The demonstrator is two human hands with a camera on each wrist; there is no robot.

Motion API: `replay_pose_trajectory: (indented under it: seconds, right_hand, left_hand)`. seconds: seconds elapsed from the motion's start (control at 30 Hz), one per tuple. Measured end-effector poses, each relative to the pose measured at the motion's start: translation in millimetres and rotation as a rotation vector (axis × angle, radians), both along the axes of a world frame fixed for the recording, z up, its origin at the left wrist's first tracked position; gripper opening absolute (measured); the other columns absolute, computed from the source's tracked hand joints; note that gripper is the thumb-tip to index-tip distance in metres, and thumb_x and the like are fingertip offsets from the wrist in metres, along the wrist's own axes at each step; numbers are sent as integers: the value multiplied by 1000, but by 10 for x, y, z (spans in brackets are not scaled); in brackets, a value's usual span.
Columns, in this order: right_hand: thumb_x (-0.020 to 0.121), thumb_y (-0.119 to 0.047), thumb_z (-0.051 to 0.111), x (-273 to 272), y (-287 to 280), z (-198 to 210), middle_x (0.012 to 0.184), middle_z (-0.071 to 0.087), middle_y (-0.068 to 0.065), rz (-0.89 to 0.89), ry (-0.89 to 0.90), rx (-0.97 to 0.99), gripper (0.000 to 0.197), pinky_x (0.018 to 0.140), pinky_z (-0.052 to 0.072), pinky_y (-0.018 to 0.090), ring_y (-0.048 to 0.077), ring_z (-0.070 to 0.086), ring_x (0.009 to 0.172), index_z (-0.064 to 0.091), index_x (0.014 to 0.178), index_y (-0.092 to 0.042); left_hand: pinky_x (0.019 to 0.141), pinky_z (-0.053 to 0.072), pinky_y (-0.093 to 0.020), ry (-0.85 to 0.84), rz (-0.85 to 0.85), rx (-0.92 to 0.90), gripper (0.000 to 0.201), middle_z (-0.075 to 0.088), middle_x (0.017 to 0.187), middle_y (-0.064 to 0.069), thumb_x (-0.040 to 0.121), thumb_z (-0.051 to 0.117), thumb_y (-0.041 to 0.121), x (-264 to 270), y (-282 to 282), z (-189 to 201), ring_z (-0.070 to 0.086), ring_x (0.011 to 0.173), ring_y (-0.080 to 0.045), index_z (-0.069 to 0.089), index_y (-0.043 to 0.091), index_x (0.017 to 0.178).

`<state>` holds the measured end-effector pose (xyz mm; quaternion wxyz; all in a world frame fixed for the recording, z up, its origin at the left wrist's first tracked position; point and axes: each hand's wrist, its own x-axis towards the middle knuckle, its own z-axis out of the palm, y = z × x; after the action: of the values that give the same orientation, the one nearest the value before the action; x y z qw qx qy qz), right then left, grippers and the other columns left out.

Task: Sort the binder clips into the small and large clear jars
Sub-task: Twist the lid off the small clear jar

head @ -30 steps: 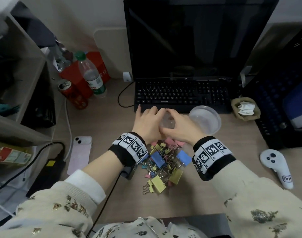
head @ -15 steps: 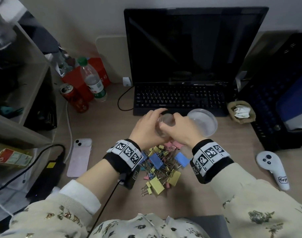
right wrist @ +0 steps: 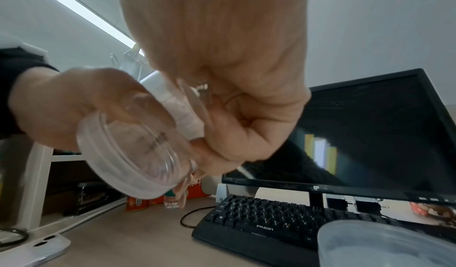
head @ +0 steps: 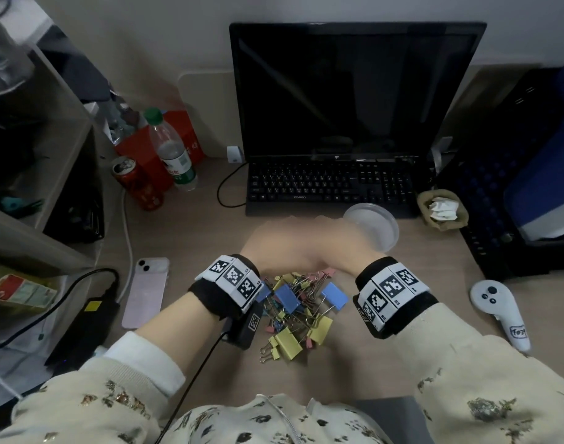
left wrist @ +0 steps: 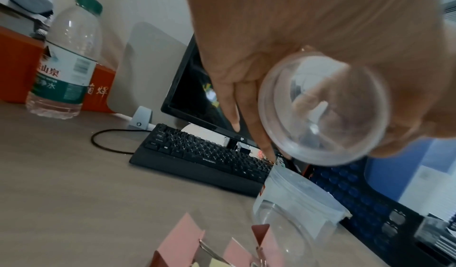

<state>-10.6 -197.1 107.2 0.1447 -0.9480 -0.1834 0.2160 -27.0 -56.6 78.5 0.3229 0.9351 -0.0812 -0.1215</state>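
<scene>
Both hands meet over a pile of coloured binder clips (head: pixel 298 310), blurred by motion in the head view. The left hand (head: pixel 274 243) and right hand (head: pixel 336 246) both grip the small clear jar (left wrist: pixel 323 111), held tilted above the desk. In the right wrist view the left hand's fingers (right wrist: pixel 61 105) wrap the jar (right wrist: pixel 133 154) at its near end, and the right hand (right wrist: pixel 234 115) curls round its far end. The jar looks empty. The large clear jar (head: pixel 372 225) with a frosted lid stands just right of the hands. Pink clips (left wrist: pixel 180 246) lie below the left wrist.
A black keyboard (head: pixel 331 187) and monitor (head: pixel 354 88) stand behind the hands. A pink phone (head: pixel 146 291), water bottle (head: pixel 173 152) and red can (head: pixel 138 182) are on the left. A white controller (head: pixel 498 310) lies at the right, and a crumpled tissue holder (head: pixel 442 209).
Both hands kept hold of the small jar above the clip pile and are now blurred by movement. The head view has tilted up a little. The large jar has not moved.
</scene>
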Motion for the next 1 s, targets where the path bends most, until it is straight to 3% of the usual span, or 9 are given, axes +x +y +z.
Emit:
replay_pose_trajectory:
  seconds: [0.07,0.13,0.27,0.5,0.6,0.7,0.77,0.9,1.0]
  right_hand:
    - [100,-31,36,-23,0,-47,110,51,17,12,-3,-14,47,79,45,44,37,56,102,31,146,-26]
    - [97,-24,43,-65,-14,-93,128,47,22,9,33,-1,61,85,46,45,39,54,107,16,153,-21]
    - [97,-22,44,-92,-29,-111,137,44,22,23,48,41,66,91,45,45,39,52,112,11,153,-17]
    - [100,-23,40,-88,-29,-95,128,49,20,35,64,35,56,91,44,46,38,55,109,20,152,-17]
    - [97,-25,43,-72,-43,-125,128,49,19,82,34,-4,59,88,44,44,38,54,110,23,151,-15]
    - [87,-59,28,-2,-89,-198,103,60,15,-116,31,192,61,79,45,43,36,59,96,56,118,-13]
    - [85,-67,28,4,-104,-216,92,63,9,-259,73,357,61,70,50,43,30,64,82,56,103,-15]
    - [95,-61,29,-3,-144,-147,88,65,6,-415,252,588,54,61,57,42,28,68,69,53,115,-17]
    - [98,-60,19,6,-127,-187,80,71,17,-454,387,649,62,60,56,38,30,68,60,51,123,-13]
  left_hand:
    - [50,37,-23,27,-5,22,37,62,65,8,59,77,57,19,18,-21,57,61,-9,56,29,71]
    - [49,33,-20,54,-41,55,47,61,64,11,55,76,64,25,30,-35,54,58,-5,61,26,79]
    - [51,37,-21,74,-85,81,57,65,68,9,53,74,66,25,41,-66,59,62,-8,65,24,89]
    - [54,50,-34,67,-99,94,64,68,69,5,49,69,76,46,38,-92,62,63,-13,64,25,87]
    - [53,46,-26,69,-86,66,67,67,75,10,49,69,76,19,33,-66,62,68,-8,63,26,93]
    - [59,46,-17,108,-16,-137,69,63,93,14,54,82,59,-24,32,-69,63,78,-1,53,28,108]
    - [62,54,-21,131,56,-346,76,63,100,10,53,88,48,-35,69,-90,65,80,-3,48,28,114]
    - [94,53,-34,70,135,-527,84,62,114,9,52,90,46,-5,151,-175,63,102,-4,50,28,124]
    - [97,51,-37,8,223,-629,84,65,115,5,52,90,45,12,152,-212,63,105,-7,52,26,125]
